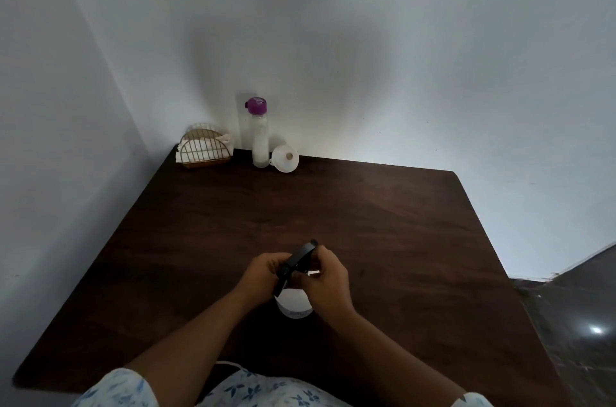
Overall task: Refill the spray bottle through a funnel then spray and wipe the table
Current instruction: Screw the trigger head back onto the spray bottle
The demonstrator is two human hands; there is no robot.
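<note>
A spray bottle [294,305] with a clear white body and a black trigger head [300,256] stands near the front middle of the dark wooden table [383,223]. My left hand [261,273] grips the neck area from the left. My right hand [325,276] holds the black head from the right, fingers curled around it. At the table's far edge stands a tall clear bottle with a purple cap [259,133], and beside it a white funnel [285,158] lies on its side.
A gold wire napkin holder with white napkins [204,149] sits in the far left corner against the wall. White walls close the left and back sides. A dark tiled floor [573,306] shows past the table's right edge.
</note>
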